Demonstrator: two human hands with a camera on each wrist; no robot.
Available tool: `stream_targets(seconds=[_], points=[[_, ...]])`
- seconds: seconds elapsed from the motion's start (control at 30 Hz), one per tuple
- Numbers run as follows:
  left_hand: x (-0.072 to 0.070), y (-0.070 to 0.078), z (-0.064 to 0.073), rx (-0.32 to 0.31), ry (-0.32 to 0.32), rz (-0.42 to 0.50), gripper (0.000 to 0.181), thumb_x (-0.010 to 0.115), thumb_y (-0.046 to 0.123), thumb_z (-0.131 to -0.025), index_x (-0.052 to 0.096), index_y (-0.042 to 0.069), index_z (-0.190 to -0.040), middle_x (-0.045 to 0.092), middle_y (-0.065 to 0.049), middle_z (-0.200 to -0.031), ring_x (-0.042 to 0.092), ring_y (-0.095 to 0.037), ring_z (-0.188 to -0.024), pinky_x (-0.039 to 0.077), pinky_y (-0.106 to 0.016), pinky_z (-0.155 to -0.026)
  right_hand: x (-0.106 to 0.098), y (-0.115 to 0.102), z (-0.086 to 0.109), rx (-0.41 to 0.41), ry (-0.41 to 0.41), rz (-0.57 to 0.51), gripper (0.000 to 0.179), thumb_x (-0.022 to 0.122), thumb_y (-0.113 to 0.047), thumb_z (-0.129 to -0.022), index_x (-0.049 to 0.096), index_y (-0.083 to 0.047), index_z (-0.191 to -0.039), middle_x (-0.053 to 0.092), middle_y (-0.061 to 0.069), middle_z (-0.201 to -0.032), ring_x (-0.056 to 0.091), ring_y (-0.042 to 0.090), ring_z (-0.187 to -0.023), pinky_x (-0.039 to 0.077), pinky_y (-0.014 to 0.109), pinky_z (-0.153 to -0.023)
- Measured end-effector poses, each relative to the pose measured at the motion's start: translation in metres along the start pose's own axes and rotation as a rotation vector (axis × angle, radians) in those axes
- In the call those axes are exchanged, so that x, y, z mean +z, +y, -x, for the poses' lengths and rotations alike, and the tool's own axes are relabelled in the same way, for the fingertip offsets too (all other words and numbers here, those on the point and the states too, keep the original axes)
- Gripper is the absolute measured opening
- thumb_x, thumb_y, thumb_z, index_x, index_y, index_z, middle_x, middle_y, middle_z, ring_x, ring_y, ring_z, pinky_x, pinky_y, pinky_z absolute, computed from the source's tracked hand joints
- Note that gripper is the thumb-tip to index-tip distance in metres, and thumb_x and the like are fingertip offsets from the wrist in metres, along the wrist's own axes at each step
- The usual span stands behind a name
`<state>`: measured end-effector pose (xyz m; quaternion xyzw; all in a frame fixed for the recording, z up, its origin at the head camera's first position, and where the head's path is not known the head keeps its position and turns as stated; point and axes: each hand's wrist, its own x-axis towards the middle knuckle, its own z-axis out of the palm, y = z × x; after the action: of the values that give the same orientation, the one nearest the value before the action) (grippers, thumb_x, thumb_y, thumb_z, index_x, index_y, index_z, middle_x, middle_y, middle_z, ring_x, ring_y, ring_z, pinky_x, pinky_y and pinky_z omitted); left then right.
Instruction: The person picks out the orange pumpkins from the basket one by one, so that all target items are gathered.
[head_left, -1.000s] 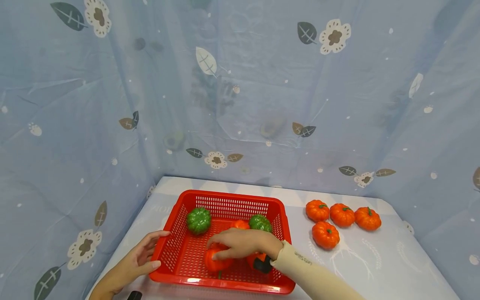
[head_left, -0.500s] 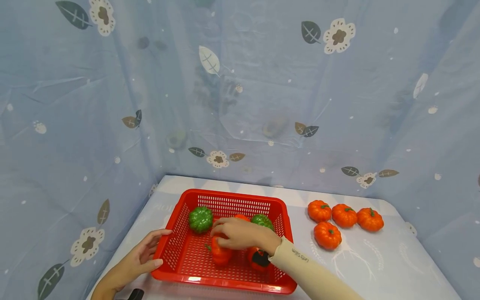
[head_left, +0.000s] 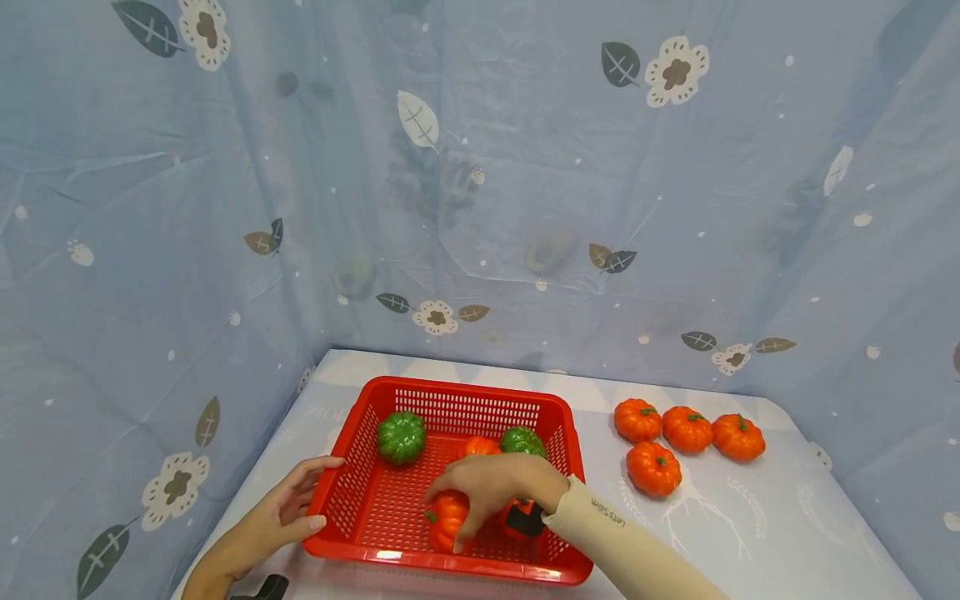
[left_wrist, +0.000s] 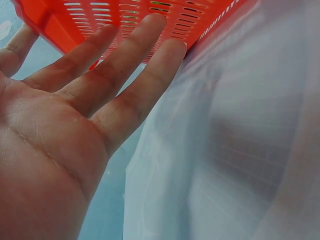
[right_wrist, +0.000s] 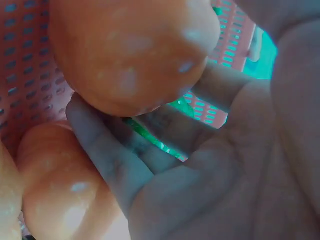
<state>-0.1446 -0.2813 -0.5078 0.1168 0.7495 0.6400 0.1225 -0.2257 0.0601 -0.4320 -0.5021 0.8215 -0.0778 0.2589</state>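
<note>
Nearest, a cream sleeve [head_left: 622, 542] is being worn on the right forearm, which is being extended over the right wall of a red basket [head_left: 442, 564]. The basket's left rim is being touched by the left hand [head_left: 258, 523], whose fingers are being held straight and spread, as is being shown by the left wrist view. Inside the basket, towards the front, a ribbed orange pumpkin [head_left: 447, 518] is being gripped by the right hand [head_left: 495, 483], with the thumb and fingers being curled round it; whether it is being supported by the basket floor cannot be told. Just to the right, a half-hidden pumpkin [head_left: 512, 512] is being partly covered by a black object [head_left: 525, 520] under the wrist. Farther back, a rear orange pumpkin [head_left: 480, 446] is being seen beside a right green pumpkin [head_left: 522, 439], while a left green pumpkin [head_left: 401, 437] is being kept apart near the back left corner. On the pale table [head_left: 787, 517], right of the basket, a single orange pumpkin [head_left: 654, 469] is being backed by three orange pumpkins [head_left: 687, 430] in a row. Farthest, the space is being enclosed by a blue cloth [head_left: 487, 233] patterned with leaves and flowers.
</note>
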Motion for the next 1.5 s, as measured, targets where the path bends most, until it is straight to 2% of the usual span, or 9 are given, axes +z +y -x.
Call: stream_targets(seconds=[0.23, 0.43, 0.6, 0.8, 0.93, 1.07, 1.3, 1.5], points=[[-0.001, -0.002, 0.000, -0.006, -0.005, -0.001, 0.070, 0.067, 0.012, -0.096, 0.031, 0.013, -0.156, 0.030, -0.027, -0.158, 0.059, -0.014, -0.122, 0.055, -0.036, -0.097, -0.001, 0.001, 0.002, -0.017, -0.026, -0.037, 0.074, 0.088, -0.027, -0.082, 0.054, -0.015, -0.147, 0.056, -0.009, -0.140, 0.051, 0.000, -0.120, 0.040, 0.018, -0.105], [0.000, -0.001, 0.000, -0.019, 0.010, 0.003, 0.072, 0.069, 0.013, -0.095, 0.032, 0.014, -0.156, 0.032, -0.024, -0.158, 0.059, -0.017, -0.123, 0.055, -0.037, -0.097, -0.001, 0.001, 0.002, -0.020, -0.024, -0.040, 0.074, 0.091, -0.031, -0.078, 0.056, -0.015, -0.141, 0.057, -0.010, -0.132, 0.052, 0.000, -0.114, 0.042, 0.018, -0.101], [0.001, 0.001, 0.000, -0.014, 0.008, -0.006, 0.071, 0.068, 0.014, -0.095, 0.032, 0.012, -0.156, 0.032, -0.025, -0.158, 0.057, -0.022, -0.125, 0.055, -0.037, -0.097, 0.000, 0.006, 0.005, -0.045, 0.062, -0.071, 0.069, 0.090, -0.033, -0.079, 0.054, -0.017, -0.136, 0.056, -0.012, -0.127, 0.052, 0.000, -0.111, 0.045, 0.017, -0.096], [0.000, 0.001, -0.001, -0.007, -0.004, 0.004, 0.070, 0.067, 0.013, -0.096, 0.031, 0.013, -0.156, 0.029, -0.027, -0.159, 0.058, -0.014, -0.123, 0.056, -0.037, -0.096, -0.008, 0.012, 0.016, -0.099, 0.170, -0.135, 0.069, 0.089, -0.027, -0.080, 0.050, -0.019, -0.136, 0.055, -0.011, -0.127, 0.054, 0.001, -0.111, 0.047, 0.018, -0.095], [-0.001, 0.000, -0.001, 0.015, -0.021, 0.012, 0.067, 0.064, 0.011, -0.098, 0.030, 0.009, -0.156, 0.028, -0.031, -0.157, 0.059, -0.012, -0.121, 0.057, -0.038, -0.095, -0.013, 0.013, 0.026, -0.070, 0.271, -0.168, 0.070, 0.089, -0.042, -0.079, 0.050, -0.023, -0.135, 0.056, -0.012, -0.126, 0.054, 0.001, -0.111, 0.049, 0.021, -0.095], [-0.001, 0.000, -0.001, 0.024, -0.031, 0.013, 0.066, 0.063, 0.011, -0.098, 0.030, 0.009, -0.155, 0.028, -0.032, -0.157, 0.059, -0.012, -0.121, 0.057, -0.038, -0.094, -0.017, 0.016, 0.036, -0.040, 0.373, -0.197, 0.072, 0.086, -0.053, -0.080, 0.050, -0.027, -0.137, 0.056, -0.014, -0.130, 0.054, 0.002, -0.116, 0.048, 0.025, -0.101], [-0.001, -0.001, -0.001, 0.024, -0.032, 0.020, 0.067, 0.063, 0.010, -0.098, 0.030, 0.009, -0.156, 0.028, -0.032, -0.157, 0.059, -0.012, -0.121, 0.057, -0.039, -0.094, -0.021, 0.021, 0.057, -0.030, 0.443, -0.224, 0.074, 0.087, -0.038, -0.083, 0.049, -0.025, -0.145, 0.051, -0.012, -0.141, 0.051, 0.008, -0.125, 0.047, 0.034, -0.106], [-0.001, -0.002, -0.001, 0.012, -0.031, 0.025, 0.068, 0.063, 0.010, -0.098, 0.029, 0.010, -0.157, 0.028, -0.031, -0.158, 0.060, -0.016, -0.122, 0.057, -0.039, -0.094, -0.019, 0.028, 0.071, 0.011, 0.498, -0.287, 0.073, 0.086, -0.045, -0.082, 0.049, -0.029, -0.143, 0.051, -0.015, -0.140, 0.052, 0.007, -0.124, 0.050, 0.031, -0.101]])
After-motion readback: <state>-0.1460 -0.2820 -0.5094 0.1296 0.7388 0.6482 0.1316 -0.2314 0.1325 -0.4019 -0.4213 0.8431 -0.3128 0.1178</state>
